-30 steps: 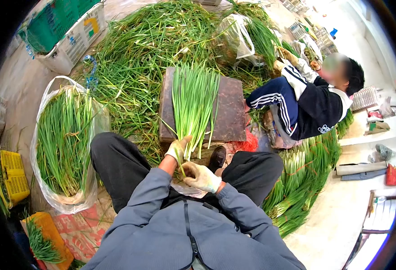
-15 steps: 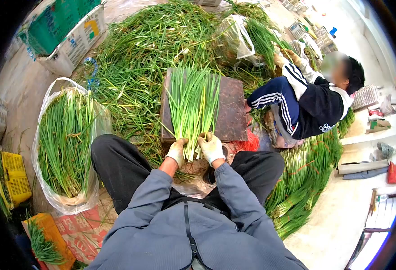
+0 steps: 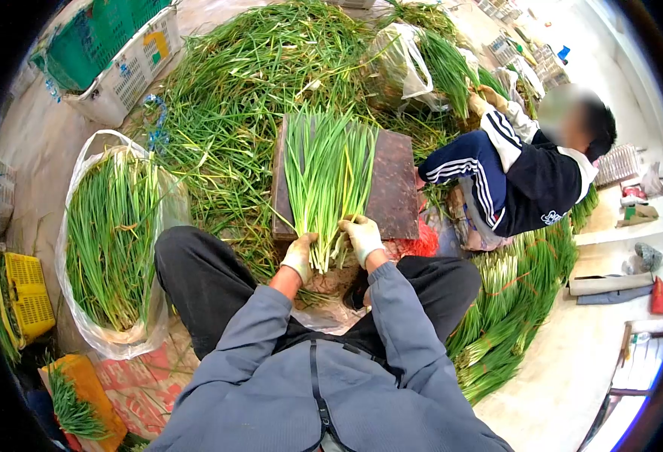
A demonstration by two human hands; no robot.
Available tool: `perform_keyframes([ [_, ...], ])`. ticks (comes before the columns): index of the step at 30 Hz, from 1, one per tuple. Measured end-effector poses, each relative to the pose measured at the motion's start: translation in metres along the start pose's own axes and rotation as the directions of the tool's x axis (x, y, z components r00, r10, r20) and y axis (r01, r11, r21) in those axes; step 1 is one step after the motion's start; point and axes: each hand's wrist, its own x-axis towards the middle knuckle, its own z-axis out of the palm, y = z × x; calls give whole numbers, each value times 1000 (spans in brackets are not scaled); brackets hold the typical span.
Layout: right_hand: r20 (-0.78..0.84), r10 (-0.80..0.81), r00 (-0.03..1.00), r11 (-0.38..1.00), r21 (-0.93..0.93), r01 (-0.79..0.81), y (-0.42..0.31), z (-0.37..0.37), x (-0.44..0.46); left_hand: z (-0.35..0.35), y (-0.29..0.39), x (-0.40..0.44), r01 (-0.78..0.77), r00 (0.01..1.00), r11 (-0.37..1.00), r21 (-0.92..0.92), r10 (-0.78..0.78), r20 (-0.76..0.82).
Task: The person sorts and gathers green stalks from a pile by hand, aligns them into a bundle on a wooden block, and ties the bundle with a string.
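Observation:
A loose bunch of garlic chives lies fanned out on a dark brown board, its pale stem ends hanging over the near edge. My left hand, in a pale work glove with bare fingertips, closes on the stems at the left side of the bunch. On the opposite side my right hand, gloved too, pinches a few stem ends between thumb and fingers. The leaf tips point away from me.
A clear plastic bag full of chives stands at my left. A big heap of loose greens lies beyond the board. Tied bundles line my right, near a seated co-worker. Crates stand at far left.
My right hand has shifted slightly up and to the right, away from my left hand, drawing some stem ends sideways. My left hand stays at the bunch.

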Motion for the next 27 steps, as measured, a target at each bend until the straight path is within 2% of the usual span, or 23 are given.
perform_keyframes([
  [2,-15,-147,989,971,189,148,10,-4,-10,7,2,-7,-25,999,999,-32,26,29],
  [3,14,-206,978,958,208,199,21,-5,-9,3,0,1,24,994,1000,4,-24,109],
  [4,93,-76,993,886,463,25,-18,-7,-50,1,-2,6,70,980,997,45,-77,186],
  [5,110,-99,989,892,451,39,-13,-8,-55,5,-3,-6,-57,982,988,142,29,189],
  [6,126,-120,985,896,440,53,-2,-8,-58,4,-6,-3,-51,982,988,145,23,188],
  [7,133,-163,978,846,528,69,12,-5,-60,2,-9,0,-88,992,975,204,67,110],
  [8,111,-286,952,785,597,166,26,-9,-61,-2,-12,8,-121,993,956,266,115,36],
  [9,91,-365,927,686,699,201,14,-17,-77,-18,-20,29,-108,989,963,247,130,-75],
  [10,67,-437,897,576,787,222,-11,-27,-102,-18,-19,28,-176,971,914,365,222,-89],
  [11,54,-244,968,423,905,56,-31,-33,-116,-14,-14,20,-123,982,918,376,168,-91],
  [12,-14,-320,947,412,898,152,-34,-37,-119,-14,-11,16,-66,990,917,394,111,-91],
  [13,3,-248,969,618,770,156,-27,-45,-112,-16,-15,22,-81,984,910,406,139,-115],
  [14,0,-175,985,788,600,140,-20,-52,-100,5,-4,-6,-4,994,951,308,38,-104],
  [15,10,33,999,815,578,-33,-19,-48,-88,-1,-5,1,5,996,952,305,23,-89],
  [16,23,78,997,800,595,-76,-5,-42,-75,-7,-5,7,12,997,955,298,11,-76],
  [19,46,106,993,958,265,-115,18,-20,-47,-11,-5,4,-1,997,974,227,18,-72],
  [20,101,142,985,954,251,-163,11,-11,-48,-10,-4,4,-10,997,981,196,24,-68],
  [22,52,95,994,978,182,-102,13,12,-36,-8,-4,3,-6,998,978,208,20,-66],
  [23,66,83,994,940,327,-101,-2,16,-44,-3,-4,0,-6,997,978,207,23,-76],
  [24,9,81,997,937,339,-80,-5,22,-43,-4,-5,1,-6,996,978,209,25,-86],
  [26,-18,14,1000,985,173,-10,-7,26,-39,-12,-5,11,-32,999,978,208,37,-18],
  [27,-7,-121,993,991,62,121,1,27,-34,-9,-6,11,-5,995,997,73,-2,102],
])
